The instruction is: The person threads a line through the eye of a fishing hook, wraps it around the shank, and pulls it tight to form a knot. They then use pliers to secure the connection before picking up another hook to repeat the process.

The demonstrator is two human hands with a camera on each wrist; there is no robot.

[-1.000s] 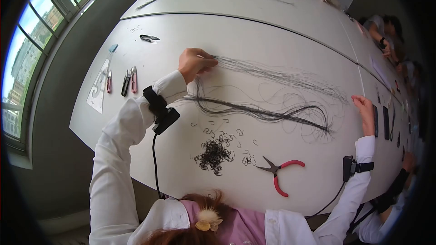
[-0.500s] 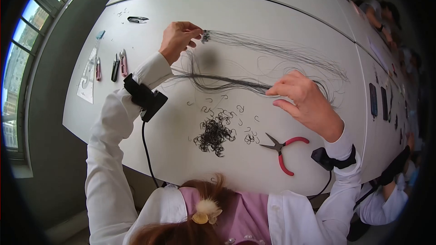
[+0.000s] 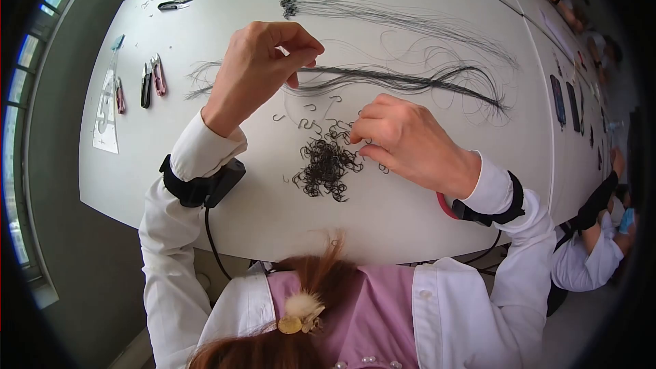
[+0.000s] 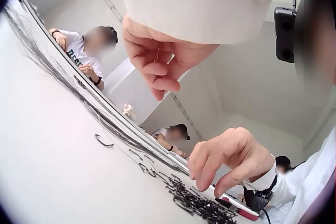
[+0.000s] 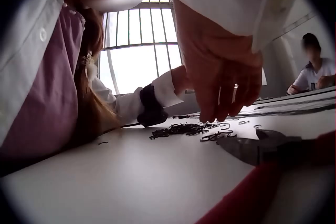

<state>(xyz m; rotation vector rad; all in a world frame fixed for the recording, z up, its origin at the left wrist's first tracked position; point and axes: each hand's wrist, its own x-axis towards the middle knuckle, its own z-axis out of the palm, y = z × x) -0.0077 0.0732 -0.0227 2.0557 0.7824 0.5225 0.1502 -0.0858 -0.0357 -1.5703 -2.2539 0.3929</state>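
A heap of small dark fish hooks [image 3: 326, 164] lies on the white table, with several loose ones around it. My right hand [image 3: 420, 143] reaches down over the heap's right side, thumb and fingers apart and slightly bent; in the right wrist view its fingertips are close over the hooks. My left hand [image 3: 263, 68] hovers beyond the heap with loosely bent fingers and nothing visible in them. Under and right of it stretches a dark bundle of fishing line [image 3: 403, 76]. Farther back lies a thinner bundle of lines [image 3: 396, 19] with hooks gathered at its left end.
Red-handled pliers [image 5: 262, 148] lie beneath my right wrist. On the left are thread snips [image 3: 146, 85], another pair with pink handles [image 3: 158, 75], a clear triangular ruler [image 3: 106, 113] and black snips [image 3: 175, 4]. Phones [image 3: 559, 99] lie at right. Other people sit around the tables.
My left hand has let go of the hooked line bundle, left at the back, and come nearer. My right hand has moved left from the far ends of the lines to the hooks.
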